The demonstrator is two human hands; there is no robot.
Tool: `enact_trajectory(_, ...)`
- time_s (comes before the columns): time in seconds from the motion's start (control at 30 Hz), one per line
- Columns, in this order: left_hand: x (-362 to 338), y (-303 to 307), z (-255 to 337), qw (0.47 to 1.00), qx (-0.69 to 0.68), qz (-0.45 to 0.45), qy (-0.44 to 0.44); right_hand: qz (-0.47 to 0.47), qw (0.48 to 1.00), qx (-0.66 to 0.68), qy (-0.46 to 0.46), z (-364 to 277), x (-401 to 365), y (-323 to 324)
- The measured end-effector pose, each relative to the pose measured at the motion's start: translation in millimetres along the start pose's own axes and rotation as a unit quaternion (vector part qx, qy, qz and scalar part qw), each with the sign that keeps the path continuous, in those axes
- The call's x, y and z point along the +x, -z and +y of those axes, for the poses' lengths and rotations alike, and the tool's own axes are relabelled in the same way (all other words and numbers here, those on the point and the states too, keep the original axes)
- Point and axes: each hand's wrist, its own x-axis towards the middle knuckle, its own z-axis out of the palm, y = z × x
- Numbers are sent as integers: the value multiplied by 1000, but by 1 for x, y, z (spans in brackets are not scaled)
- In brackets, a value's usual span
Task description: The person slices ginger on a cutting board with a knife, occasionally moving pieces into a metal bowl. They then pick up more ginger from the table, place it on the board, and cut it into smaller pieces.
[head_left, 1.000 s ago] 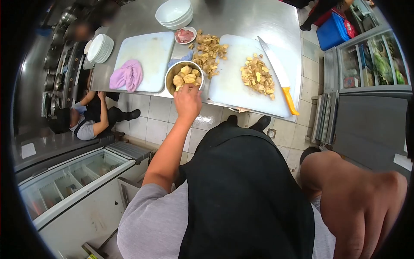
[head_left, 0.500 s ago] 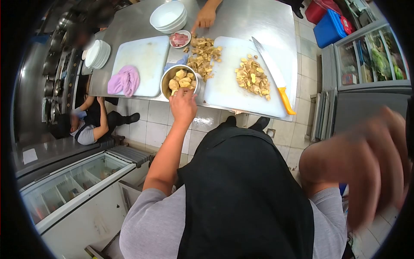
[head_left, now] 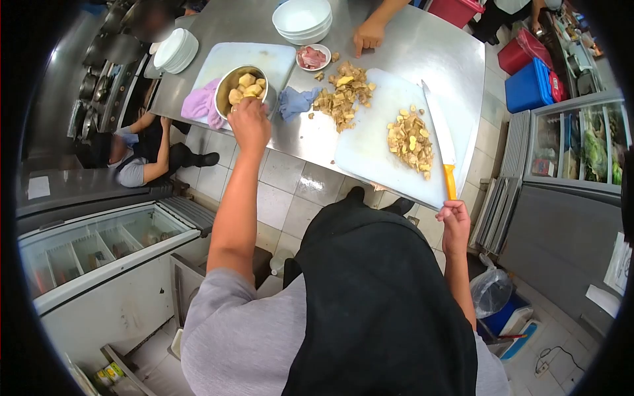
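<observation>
My left hand (head_left: 249, 124) grips the near rim of a steel bowl (head_left: 221, 90) of peeled pieces, held over the left cutting board (head_left: 281, 61) and beside a pink cloth (head_left: 195, 104). Fingers curled, my right hand (head_left: 456, 221) is at the near right corner of the right cutting board (head_left: 363, 155), just below the yellow handle of a large knife (head_left: 440, 132). What it holds, if anything, is too small to tell. Brown peelings and yellow slices (head_left: 411, 140) lie on that board, with more peelings (head_left: 343, 96) to its left. A blue cloth (head_left: 296, 103) lies between the boards.
Another person's hand (head_left: 368, 35) touches the steel table (head_left: 422, 39) at the back. White bowls (head_left: 302, 21) and a small dish of meat (head_left: 312, 57) stand nearby. More white dishes (head_left: 176, 51) are at the left edge. A person (head_left: 142, 155) is low at left.
My left hand has moved the bowl left, from between the boards to over the left board. My right hand has come from close to the camera to the right board's corner. The other person's hand has lifted off the peelings.
</observation>
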Motion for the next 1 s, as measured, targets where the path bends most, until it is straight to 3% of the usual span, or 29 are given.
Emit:
enact_trajectory(0.1, 14, -38, -34, 1000, 7, -9, 9, -15, 988, -148, 27, -9, 10, -20)
enact_trajectory(0.17, 25, -32, -21, 999, 35, 4, 10, -32, 954, -289, 71, -24, 14, -37)
enact_trajectory(0.2, 36, -31, -4, 999, 32, 5, 8, -28, 954, -289, 72, -25, 15, -40)
enact_trajectory(0.27, 52, -36, 29, 988, -51, 142, -39, -17, 941, -327, 79, -26, 16, -46)
enact_trajectory(0.33, 66, -65, 65, 980, -199, -5, 2, -10, 948, -314, 59, -20, 16, -50)
enact_trajectory(0.4, 91, -91, 111, 958, -237, -149, 62, -5, 947, -318, 41, -11, 13, -55)
enact_trajectory(0.47, 113, -151, 134, 944, -185, -244, 121, 15, 934, -354, 45, -12, 12, -58)
enact_trajectory(0.53, 128, -183, 146, 941, -139, -283, 125, 94, 864, -474, 140, -12, 20, -56)
enact_trajectory(0.6, 137, -212, 153, 934, -88, -323, 127, 121, 842, -508, 132, 2, 38, -36)
enact_trajectory(0.67, 146, -235, 147, 912, -99, -383, 109, 172, 759, -603, 173, 12, 57, -21)
enact_trajectory(0.73, 144, -206, 155, 918, -151, -340, 139, 169, 764, -608, 135, 15, 71, -14)
enact_trajectory(0.83, 138, -178, 159, 917, -333, -169, 142, 126, 787, -595, 106, 16, 85, -10)
enact_trajectory(0.87, 135, -155, 168, 918, -330, -170, 137, 108, 794, -591, 93, 15, 89, -9)
enact_trajectory(0.93, 117, -111, 185, 858, -484, -101, 141, 84, 804, -584, 75, 13, 99, -5)
enact_trajectory(0.97, 103, -95, 188, 860, -478, -106, 143, 69, 800, -594, 53, 11, 106, -2)
enact_trajectory(1.0, 85, -82, 192, 828, -530, -134, 126, 53, 794, -605, 28, 9, 111, 3)
